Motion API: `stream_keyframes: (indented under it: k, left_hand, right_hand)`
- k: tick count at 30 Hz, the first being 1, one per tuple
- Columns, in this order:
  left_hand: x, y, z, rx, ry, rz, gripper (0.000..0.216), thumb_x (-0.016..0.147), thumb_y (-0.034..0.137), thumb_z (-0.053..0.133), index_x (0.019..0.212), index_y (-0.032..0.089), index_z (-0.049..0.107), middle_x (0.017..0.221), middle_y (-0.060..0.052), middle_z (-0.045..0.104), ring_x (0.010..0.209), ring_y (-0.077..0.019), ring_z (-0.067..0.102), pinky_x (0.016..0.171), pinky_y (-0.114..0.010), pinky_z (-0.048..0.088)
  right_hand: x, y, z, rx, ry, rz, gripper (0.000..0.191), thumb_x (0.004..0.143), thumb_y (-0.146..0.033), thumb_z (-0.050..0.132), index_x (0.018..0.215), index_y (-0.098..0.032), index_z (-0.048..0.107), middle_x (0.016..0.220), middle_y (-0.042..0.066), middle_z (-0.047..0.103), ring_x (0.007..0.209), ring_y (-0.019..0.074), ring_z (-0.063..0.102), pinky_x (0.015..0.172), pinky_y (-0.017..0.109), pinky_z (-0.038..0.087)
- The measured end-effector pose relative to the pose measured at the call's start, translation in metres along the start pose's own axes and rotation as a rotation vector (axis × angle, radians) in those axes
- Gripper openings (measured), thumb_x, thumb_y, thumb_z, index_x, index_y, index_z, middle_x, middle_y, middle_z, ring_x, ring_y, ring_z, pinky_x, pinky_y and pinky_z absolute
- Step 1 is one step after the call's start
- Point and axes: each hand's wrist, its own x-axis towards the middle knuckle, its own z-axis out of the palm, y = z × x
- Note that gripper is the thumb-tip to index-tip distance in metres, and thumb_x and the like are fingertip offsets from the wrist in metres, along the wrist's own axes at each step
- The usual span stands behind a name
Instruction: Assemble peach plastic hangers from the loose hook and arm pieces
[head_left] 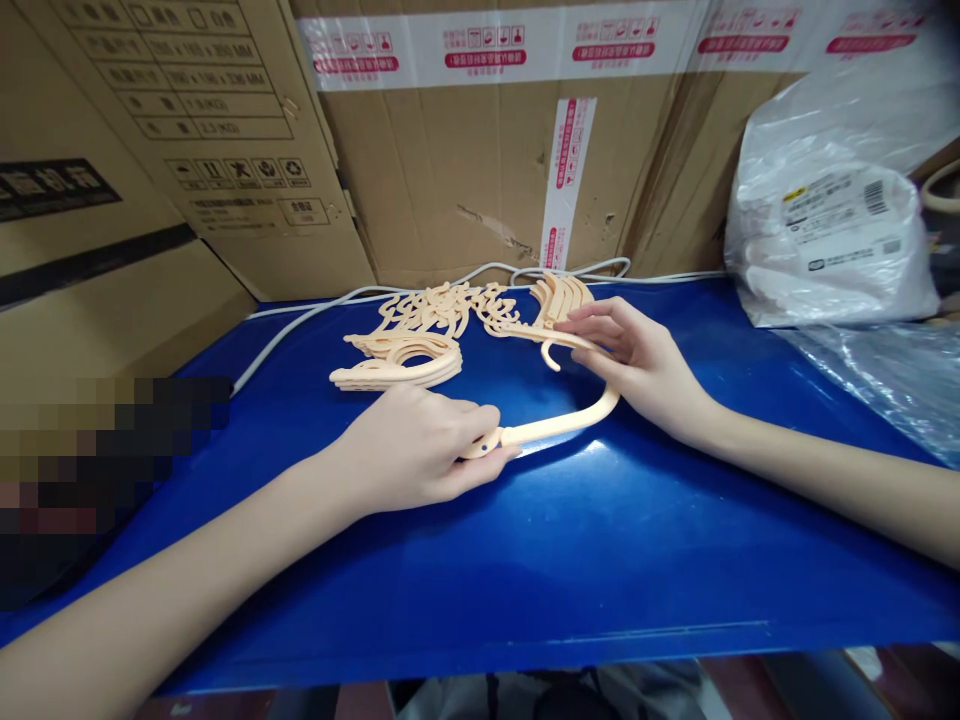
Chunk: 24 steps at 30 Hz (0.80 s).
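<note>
A curved cream plastic hanger arm [559, 428] is held between my two hands, just above the blue table. My left hand [420, 440] pinches its left end between thumb and fingers. At the bend on the right, my right hand [634, 360] grips it, fingers bent around the plastic. A small cream hook [551, 357] shows beside the right fingertips. Behind my left hand lies a neat stack of hanger arms [420, 370]. Farther back is a tangled heap of cream hooks [439, 308]. More curved arms [562, 295] are stacked behind my right hand, partly covered by it.
Cardboard boxes [465, 170] wall off the back and left of the blue table [570, 570]. A white cable [300, 310] runs along the back. Plastic-wrapped parcels [832, 220] stand at the right, beside clear film [892, 375]. A blurred patch covers the left edge.
</note>
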Motion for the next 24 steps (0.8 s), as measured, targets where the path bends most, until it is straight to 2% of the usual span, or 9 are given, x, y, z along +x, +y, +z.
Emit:
stream_keyframes:
  k: [3,7,10,14,19,22,24]
  left_hand:
    - [0.000,0.002,0.002,-0.055,-0.017,0.032,0.034,0.092,0.037,0.048,0.064,0.017,0.044,0.053,0.005,0.047,0.046,-0.0080,0.044,0.047,-0.026,0.017]
    - [-0.001,0.006,0.002,-0.148,-0.075,0.035,0.028,0.085,0.039,0.053,0.067,0.018,0.047,0.057,0.005,0.048,0.051,-0.0095,0.044,0.048,-0.026,0.020]
    - [0.000,0.010,-0.001,-0.204,-0.134,0.058,0.015,0.076,0.028,0.054,0.068,0.018,0.045,0.061,0.003,0.049,0.057,-0.0119,0.043,0.053,-0.027,0.025]
    - [0.003,0.012,-0.005,-0.210,-0.167,0.107,0.007,0.070,0.018,0.051,0.067,0.018,0.044,0.065,0.001,0.049,0.063,-0.0147,0.038,0.058,-0.029,0.030]
    - [0.006,0.011,-0.007,-0.205,-0.174,0.112,0.008,0.067,0.013,0.049,0.073,0.018,0.051,0.077,-0.004,0.053,0.077,-0.0198,0.042,0.066,-0.034,0.035]
    - [0.005,0.010,-0.007,-0.223,-0.143,0.128,0.015,0.068,0.008,0.048,0.078,0.018,0.054,0.095,-0.007,0.056,0.093,-0.0225,0.046,0.082,-0.038,0.038]
    - [0.004,0.009,-0.006,-0.214,-0.110,0.144,0.019,0.069,0.005,0.047,0.081,0.018,0.055,0.108,-0.008,0.056,0.107,-0.0244,0.044,0.093,-0.041,0.036]
  right_hand:
    - [-0.001,-0.004,-0.001,-0.075,-0.040,0.039,0.022,0.083,-0.024,0.062,0.103,-0.022,0.054,0.100,0.005,0.067,0.092,0.0192,0.065,0.082,0.036,0.052]
    - [-0.002,-0.005,-0.002,-0.194,-0.072,0.032,0.016,0.083,-0.026,0.062,0.097,-0.020,0.055,0.092,0.004,0.066,0.081,0.0169,0.062,0.070,0.031,0.048]
    - [-0.002,-0.004,-0.002,-0.216,-0.090,0.034,0.011,0.083,-0.027,0.061,0.088,-0.020,0.053,0.086,0.002,0.064,0.073,0.0146,0.057,0.065,0.029,0.045]
    - [-0.002,-0.002,-0.001,-0.221,-0.125,0.038,0.012,0.085,-0.027,0.058,0.080,-0.020,0.049,0.079,0.000,0.060,0.066,0.0125,0.052,0.059,0.027,0.040]
    - [-0.001,-0.005,-0.003,-0.309,-0.172,-0.069,0.010,0.088,-0.019,0.049,0.079,-0.019,0.055,0.080,0.002,0.058,0.075,0.0159,0.054,0.068,0.030,0.041]
    - [-0.001,-0.007,-0.004,-0.362,-0.190,-0.120,0.019,0.087,-0.013,0.046,0.074,-0.019,0.059,0.085,0.004,0.058,0.081,0.0177,0.055,0.075,0.033,0.041]
    - [0.000,-0.008,-0.004,-0.369,-0.190,-0.123,0.021,0.087,-0.012,0.045,0.075,-0.019,0.061,0.086,0.004,0.058,0.082,0.0179,0.056,0.076,0.033,0.041]
